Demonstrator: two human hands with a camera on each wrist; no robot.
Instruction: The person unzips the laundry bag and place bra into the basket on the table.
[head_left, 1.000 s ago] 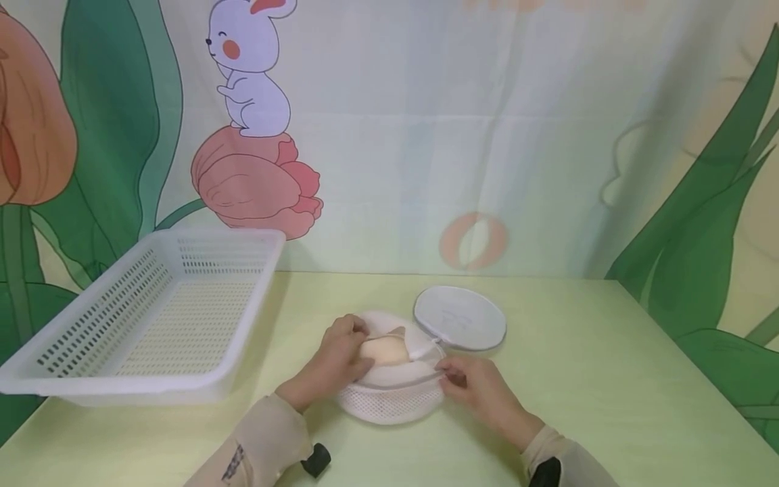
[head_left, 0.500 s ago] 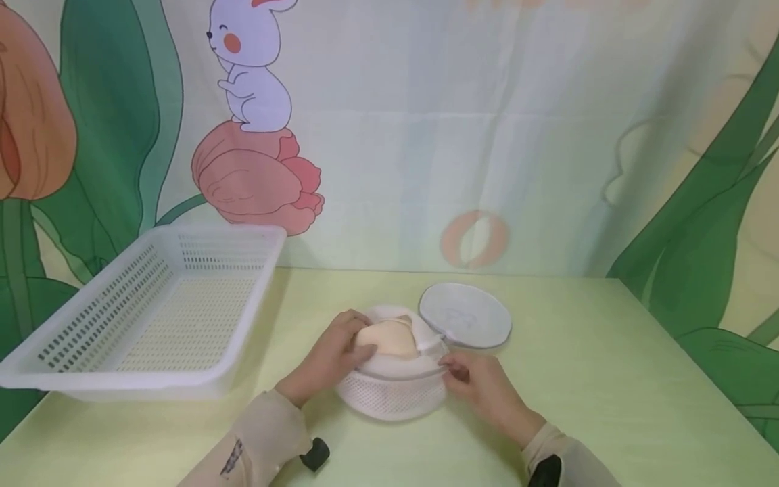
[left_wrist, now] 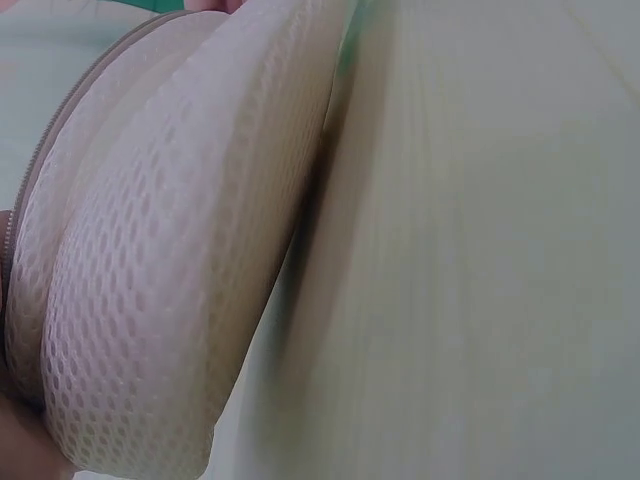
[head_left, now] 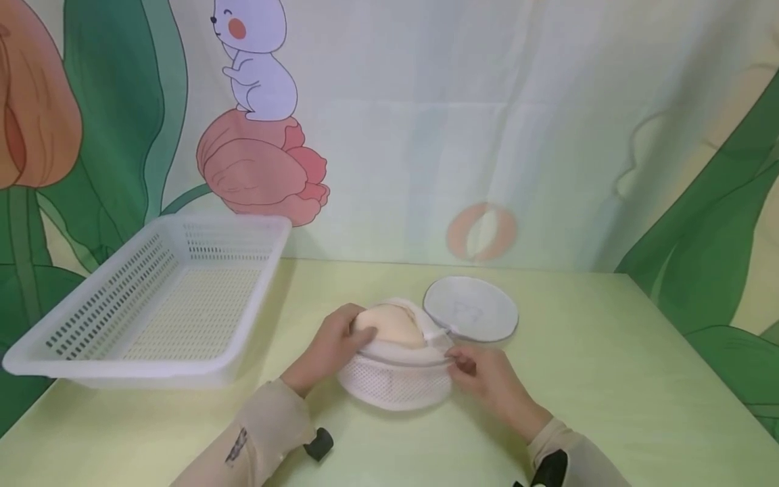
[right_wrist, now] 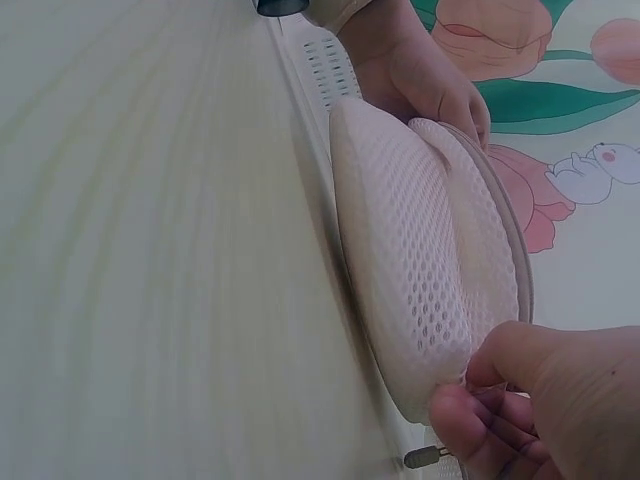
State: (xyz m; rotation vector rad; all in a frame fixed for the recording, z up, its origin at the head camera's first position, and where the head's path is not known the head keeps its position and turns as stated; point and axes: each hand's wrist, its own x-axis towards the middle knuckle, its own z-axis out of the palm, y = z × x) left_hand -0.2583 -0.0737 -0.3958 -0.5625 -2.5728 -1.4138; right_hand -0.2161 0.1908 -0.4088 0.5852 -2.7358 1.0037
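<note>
A round white mesh laundry bag [head_left: 395, 390] stands on the table in the head view, its flat lid [head_left: 471, 309] folded back behind it. Inside lies what looks like a folded beige bra [head_left: 391, 326], a smooth padded cup on top. My left hand [head_left: 333, 346] holds the bra at the bag's left side, thumb over the cup; its other fingers are mostly hidden. At the right, my right hand [head_left: 494, 382] pinches the bag's zippered rim near the lid joint. A zipper pull [right_wrist: 428, 457] hangs below that hand's fingers in the right wrist view.
A white perforated plastic basket [head_left: 240, 358] stands left of the bag. Behind the table hangs a printed cloth [head_left: 389, 169] with a rabbit and tulips. Black wrist devices [head_left: 319, 444] show near both sleeves.
The beige bra has turned up a little and its cup shows more fully under my left thumb. My right hand keeps its pinch on the rim. The head view has tilted slightly downward.
</note>
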